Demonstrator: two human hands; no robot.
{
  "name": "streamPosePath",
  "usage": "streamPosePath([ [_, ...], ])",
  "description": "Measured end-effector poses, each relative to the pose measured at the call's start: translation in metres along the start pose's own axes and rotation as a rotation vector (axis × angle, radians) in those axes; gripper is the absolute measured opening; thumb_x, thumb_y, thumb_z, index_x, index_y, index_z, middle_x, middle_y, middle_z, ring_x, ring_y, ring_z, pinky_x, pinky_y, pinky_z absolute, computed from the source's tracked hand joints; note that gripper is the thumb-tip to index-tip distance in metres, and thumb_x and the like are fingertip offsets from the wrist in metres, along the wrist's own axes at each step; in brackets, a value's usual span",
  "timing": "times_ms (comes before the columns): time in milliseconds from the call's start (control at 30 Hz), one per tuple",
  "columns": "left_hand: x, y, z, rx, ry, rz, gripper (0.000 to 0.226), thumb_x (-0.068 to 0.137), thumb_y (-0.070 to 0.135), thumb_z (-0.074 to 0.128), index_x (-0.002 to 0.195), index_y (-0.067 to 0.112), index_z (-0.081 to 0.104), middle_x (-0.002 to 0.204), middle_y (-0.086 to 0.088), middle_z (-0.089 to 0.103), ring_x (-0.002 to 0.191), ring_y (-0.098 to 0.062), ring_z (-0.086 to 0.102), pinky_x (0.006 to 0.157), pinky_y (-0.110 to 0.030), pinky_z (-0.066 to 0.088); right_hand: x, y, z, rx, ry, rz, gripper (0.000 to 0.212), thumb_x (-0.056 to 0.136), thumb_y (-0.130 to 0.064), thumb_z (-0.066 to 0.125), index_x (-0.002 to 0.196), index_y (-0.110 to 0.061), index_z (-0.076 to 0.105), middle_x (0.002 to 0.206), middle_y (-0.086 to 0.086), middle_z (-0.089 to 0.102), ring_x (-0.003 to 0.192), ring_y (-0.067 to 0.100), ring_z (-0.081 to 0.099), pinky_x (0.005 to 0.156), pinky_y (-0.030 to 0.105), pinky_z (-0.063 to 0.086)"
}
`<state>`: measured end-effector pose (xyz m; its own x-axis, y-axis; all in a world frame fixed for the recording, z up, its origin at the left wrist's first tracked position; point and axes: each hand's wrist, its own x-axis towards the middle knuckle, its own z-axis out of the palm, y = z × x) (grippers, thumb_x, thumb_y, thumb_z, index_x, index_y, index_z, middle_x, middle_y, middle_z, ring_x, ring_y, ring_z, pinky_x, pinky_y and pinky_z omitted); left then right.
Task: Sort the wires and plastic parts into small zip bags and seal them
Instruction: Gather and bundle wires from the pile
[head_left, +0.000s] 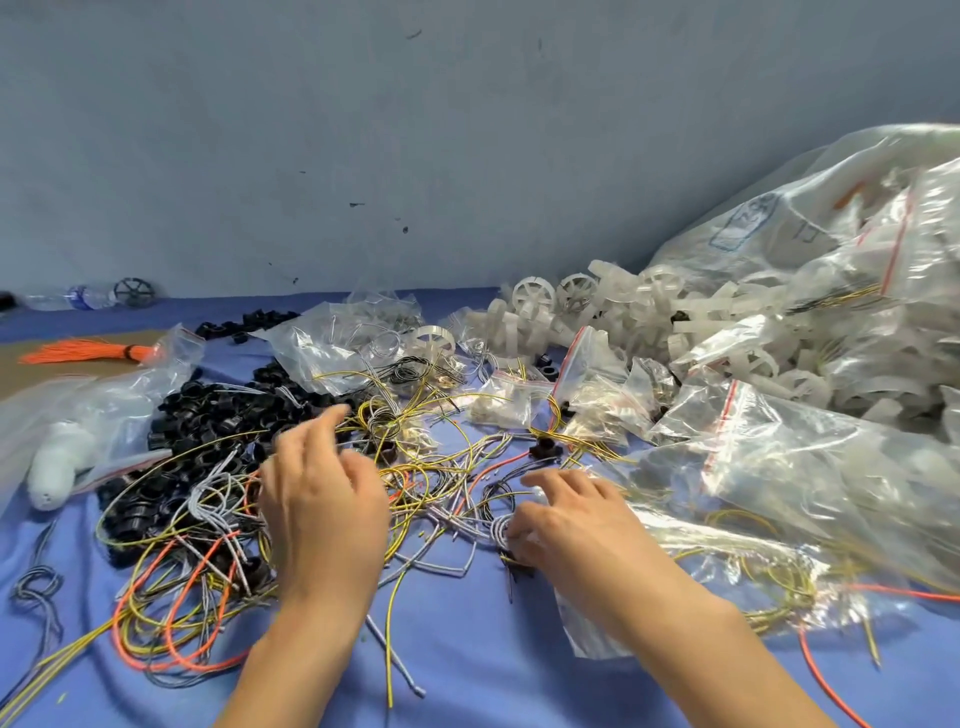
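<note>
A tangle of loose wires in yellow, orange, grey and black covers the blue cloth in front of me. My left hand hovers over the tangle with its fingers spread and slightly blurred, holding nothing. My right hand is curled, and its thumb and fingers pinch a small coil of grey wire at the mouth of a clear zip bag lying under the wrist. Black plastic rings are heaped to the left. White plastic wheels are piled at the back right.
Large clear bags full of packed parts fill the right side. Small red-striped zip bags lie mid-table. An orange wire bundle and a white object in a bag sit at the left, with the grey wall behind.
</note>
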<state>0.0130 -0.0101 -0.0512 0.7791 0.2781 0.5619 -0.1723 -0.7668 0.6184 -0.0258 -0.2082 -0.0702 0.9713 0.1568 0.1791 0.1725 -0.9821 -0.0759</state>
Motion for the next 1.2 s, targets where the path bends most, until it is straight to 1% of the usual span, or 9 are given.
streamPosePath([
  [133,-0.016,0.012,0.004,-0.057,-0.244,0.408,0.032,0.093,0.013,0.049,0.121,0.022,0.061,0.122,0.004,0.058,0.113,-0.019,0.048,0.099,-0.034,0.037,-0.002,0.005,0.003,0.003,0.010,-0.094,0.021,0.099,-0.032,0.046,0.116,-0.030,0.059,0.152,-0.006,0.031,0.142,0.017,0.023,0.113,0.035,0.020],
  [233,-0.028,0.010,0.007,-0.038,-0.404,0.610,0.033,0.095,0.028,0.046,0.125,0.027,0.061,0.124,0.011,0.059,0.119,-0.014,0.050,0.103,-0.035,0.037,-0.001,0.011,0.001,0.251,0.146,-0.136,0.016,0.099,-0.021,0.053,0.112,-0.019,0.061,0.143,0.002,0.044,0.138,0.020,0.033,0.109,0.033,0.028],
  [300,-0.029,0.010,0.006,-0.040,-0.427,0.659,0.034,0.098,0.036,0.041,0.125,0.027,0.061,0.116,0.014,0.063,0.111,-0.013,0.055,0.098,-0.035,0.039,0.001,0.014,-0.008,0.474,0.229,-0.110,0.012,0.099,-0.017,0.053,0.106,-0.014,0.062,0.136,0.003,0.049,0.132,0.016,0.039,0.105,0.026,0.031],
  [433,-0.026,0.015,0.004,-0.055,-0.293,0.646,0.033,0.099,0.035,0.039,0.116,0.024,0.065,0.096,0.012,0.066,0.091,-0.014,0.062,0.085,-0.033,0.043,-0.003,0.009,-0.023,0.800,0.175,-0.048,0.010,0.101,-0.024,0.050,0.096,-0.027,0.059,0.128,-0.013,0.051,0.126,-0.003,0.039,0.097,0.007,0.029],
  [600,-0.021,0.021,0.001,-0.351,-0.185,0.229,0.020,0.101,0.028,0.048,0.103,0.029,0.068,0.076,0.015,0.066,0.073,-0.007,0.062,0.067,-0.022,0.047,-0.008,0.018,-0.039,0.739,0.348,0.110,0.026,0.093,-0.046,0.056,0.108,-0.026,0.060,0.109,-0.013,0.058,0.103,0.002,0.054,0.090,0.021,0.041],
  [767,-0.005,0.024,-0.001,-1.180,-0.383,-0.696,0.021,0.101,0.020,0.048,0.094,0.013,0.066,0.054,0.008,0.051,0.048,-0.008,0.049,0.045,-0.016,0.048,-0.025,0.008,-0.028,0.238,0.138,0.279,0.054,0.082,-0.065,0.051,0.123,-0.031,0.042,0.116,-0.007,0.047,0.109,0.019,0.054,0.087,0.036,0.044],
  [900,-0.011,0.023,0.002,-1.066,-0.585,-0.696,0.019,0.100,0.017,0.050,0.100,0.006,0.065,0.051,0.004,0.046,0.039,-0.007,0.046,0.043,-0.020,0.048,-0.029,0.006,-0.016,0.087,0.095,0.312,0.036,0.091,-0.047,0.045,0.120,-0.026,0.039,0.118,-0.002,0.049,0.108,0.025,0.057,0.077,0.036,0.039],
  [1067,-0.030,0.030,0.003,-0.684,-0.852,-0.585,0.019,0.101,0.015,0.047,0.101,0.003,0.062,0.046,-0.005,0.046,0.043,-0.021,0.058,0.050,-0.036,0.056,-0.030,0.016,-0.018,0.343,0.190,0.413,0.013,0.094,-0.032,0.043,0.104,-0.028,0.049,0.096,-0.007,0.061,0.092,0.022,0.059,0.070,0.034,0.044],
  [1200,-0.027,0.036,-0.007,-1.297,-1.041,-1.115,0.009,0.092,0.008,0.052,0.085,0.005,0.056,0.049,0.000,0.038,0.053,-0.024,0.067,0.072,-0.059,0.057,-0.031,0.022,-0.022,0.407,0.295,0.461,0.010,0.093,-0.035,0.045,0.097,-0.029,0.052,0.084,-0.005,0.063,0.081,0.024,0.058,0.068,0.036,0.047],
])
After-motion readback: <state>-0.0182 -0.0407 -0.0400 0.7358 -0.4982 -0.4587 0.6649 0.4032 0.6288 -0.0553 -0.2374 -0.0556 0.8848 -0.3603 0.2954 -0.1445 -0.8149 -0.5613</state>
